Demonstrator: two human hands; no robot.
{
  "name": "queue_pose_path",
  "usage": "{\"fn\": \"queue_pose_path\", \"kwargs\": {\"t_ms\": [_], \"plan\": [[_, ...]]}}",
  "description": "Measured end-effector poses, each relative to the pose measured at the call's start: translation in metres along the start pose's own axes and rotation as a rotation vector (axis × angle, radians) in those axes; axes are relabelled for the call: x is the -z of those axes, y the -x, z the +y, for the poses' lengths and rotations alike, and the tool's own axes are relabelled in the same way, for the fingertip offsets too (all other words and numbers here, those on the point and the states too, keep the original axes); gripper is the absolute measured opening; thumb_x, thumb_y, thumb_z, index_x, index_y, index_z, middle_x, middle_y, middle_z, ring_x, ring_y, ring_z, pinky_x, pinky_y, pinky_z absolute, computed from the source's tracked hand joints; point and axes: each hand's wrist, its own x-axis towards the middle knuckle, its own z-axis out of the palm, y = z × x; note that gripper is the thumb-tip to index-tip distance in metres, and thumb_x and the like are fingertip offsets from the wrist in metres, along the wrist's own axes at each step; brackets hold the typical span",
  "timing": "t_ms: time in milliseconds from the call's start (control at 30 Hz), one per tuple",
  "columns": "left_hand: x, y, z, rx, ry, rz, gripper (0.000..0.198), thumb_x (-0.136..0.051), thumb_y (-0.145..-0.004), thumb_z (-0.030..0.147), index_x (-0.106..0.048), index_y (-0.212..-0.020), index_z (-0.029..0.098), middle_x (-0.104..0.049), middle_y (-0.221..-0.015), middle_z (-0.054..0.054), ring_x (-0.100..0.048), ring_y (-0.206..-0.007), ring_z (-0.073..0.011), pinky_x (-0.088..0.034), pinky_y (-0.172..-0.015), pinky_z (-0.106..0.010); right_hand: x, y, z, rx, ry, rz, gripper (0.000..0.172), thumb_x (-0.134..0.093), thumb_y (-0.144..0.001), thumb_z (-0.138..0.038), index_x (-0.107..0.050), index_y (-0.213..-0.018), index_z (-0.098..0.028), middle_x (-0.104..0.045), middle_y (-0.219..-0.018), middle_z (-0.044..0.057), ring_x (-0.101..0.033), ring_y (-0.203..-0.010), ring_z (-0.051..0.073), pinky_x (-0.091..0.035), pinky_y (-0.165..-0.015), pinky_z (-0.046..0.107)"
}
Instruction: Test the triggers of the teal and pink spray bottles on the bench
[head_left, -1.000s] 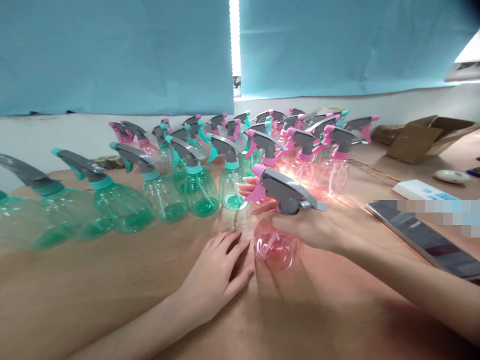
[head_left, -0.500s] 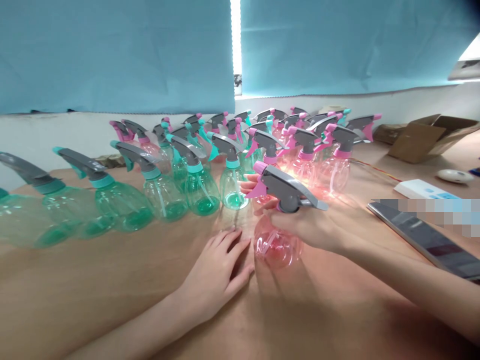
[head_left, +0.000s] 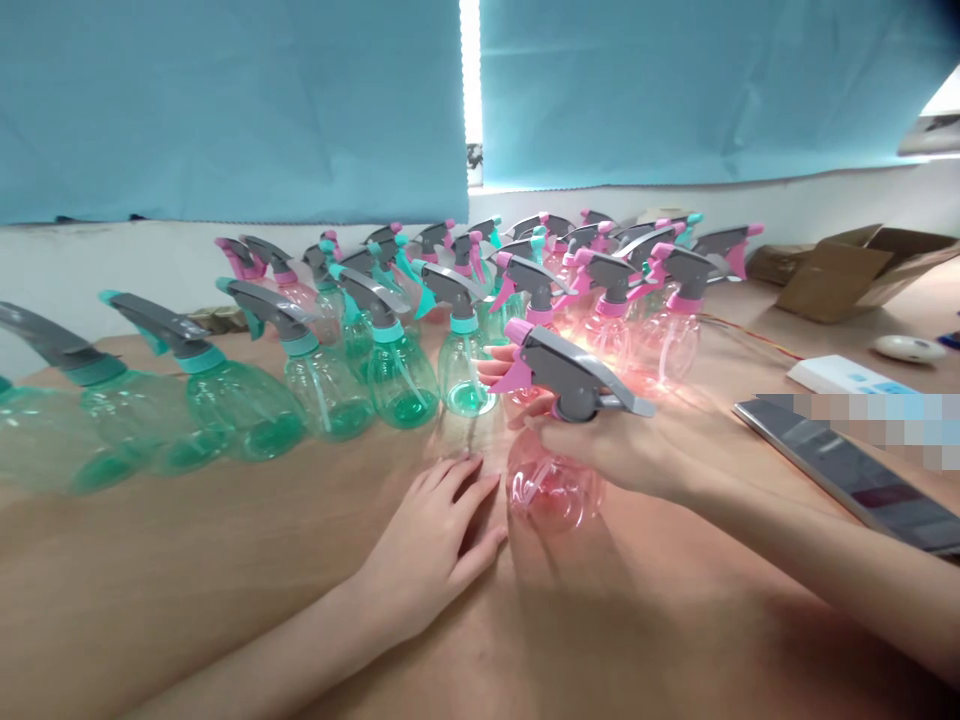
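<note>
A pink, see-through spray bottle (head_left: 553, 492) with a grey head and pink trigger stands upright on the wooden table (head_left: 247, 590). My right hand (head_left: 607, 448) is closed round its neck, just under the head, with some fingertips showing on the far left side. To the left of the bottle, my left hand (head_left: 431, 535) lies flat on the table, fingers spread and holding nothing. Just beyond my left fingertips stand a green spray bottle (head_left: 469, 370) and another green spray bottle (head_left: 405, 385). A pink spray bottle (head_left: 667, 345) stands beyond my right hand.
Several more green and pink spray bottles crowd the back and left of the table. On the right lie a phone (head_left: 832, 465), a white box-shaped device (head_left: 836, 375) with a wire, a white mouse (head_left: 910, 348) and an open cardboard box (head_left: 847, 275). Blue blinds (head_left: 232, 110) hang behind.
</note>
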Motion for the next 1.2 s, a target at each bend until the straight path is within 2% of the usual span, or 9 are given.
{"fn": "queue_pose_path", "kwargs": {"t_ms": [267, 500, 600, 900, 1100, 1200], "plan": [[-0.001, 0.0, -0.001, -0.008, -0.001, 0.015, 0.039, -0.049, -0.095, 0.036, -0.055, -0.128, 0.016, -0.053, -0.135, -0.014, -0.046, -0.125, -0.0318, -0.041, -0.102, -0.052, 0.001, -0.001, -0.003, -0.106, 0.003, -0.029, 0.011, -0.053, -0.064, -0.016, -0.057, -0.071, -0.024, -0.05, -0.057, -0.004, -0.056, -0.068, 0.017, -0.048, -0.064, 0.031], [-0.002, 0.0, -0.003, -0.015, 0.0, 0.023, 0.039, -0.049, -0.095, 0.037, -0.055, -0.128, 0.016, -0.053, -0.135, -0.014, -0.046, -0.125, -0.0322, -0.041, -0.101, -0.053, 0.001, -0.001, -0.001, -0.088, -0.011, -0.032, 0.012, -0.05, -0.064, -0.013, -0.049, -0.062, -0.024, -0.038, -0.051, -0.006, -0.057, -0.075, 0.019, -0.048, -0.071, 0.033], [-0.002, 0.0, -0.002, -0.014, -0.001, 0.024, 0.039, -0.049, -0.095, 0.037, -0.055, -0.128, 0.016, -0.053, -0.135, -0.014, -0.046, -0.125, -0.0322, -0.041, -0.101, -0.052, 0.002, -0.001, 0.001, -0.094, 0.006, -0.024, 0.011, -0.051, -0.066, -0.014, -0.048, -0.061, -0.023, -0.041, -0.053, -0.005, -0.057, -0.074, 0.018, -0.047, -0.066, 0.031], [-0.002, 0.0, -0.002, -0.023, -0.008, 0.04, 0.039, -0.049, -0.095, 0.036, -0.056, -0.127, 0.016, -0.054, -0.134, -0.015, -0.047, -0.124, -0.0325, -0.042, -0.101, -0.052, 0.002, -0.001, 0.009, -0.149, 0.063, 0.004, 0.012, -0.055, -0.065, -0.014, -0.06, -0.071, -0.023, -0.055, -0.06, -0.004, -0.053, -0.06, 0.014, -0.042, -0.052, 0.027], [-0.002, 0.0, -0.002, -0.02, -0.002, 0.039, 0.039, -0.05, -0.094, 0.036, -0.057, -0.126, 0.015, -0.055, -0.133, -0.015, -0.048, -0.123, -0.0334, -0.042, -0.1, -0.052, 0.005, 0.002, -0.005, -0.18, 0.173, 0.004, 0.012, -0.053, -0.065, -0.014, -0.058, -0.068, -0.024, -0.053, -0.056, -0.004, -0.054, -0.06, 0.015, -0.037, -0.048, 0.025], [-0.002, 0.001, -0.002, -0.012, 0.001, 0.037, 0.04, -0.049, -0.094, 0.037, -0.056, -0.128, 0.016, -0.055, -0.134, -0.014, -0.048, -0.123, -0.0328, -0.042, -0.1, -0.052, 0.006, 0.003, -0.01, -0.137, 0.178, 0.015, 0.011, -0.053, -0.064, -0.014, -0.055, -0.063, -0.025, -0.052, -0.055, -0.004, -0.053, -0.057, 0.015, -0.036, -0.046, 0.026]]}}
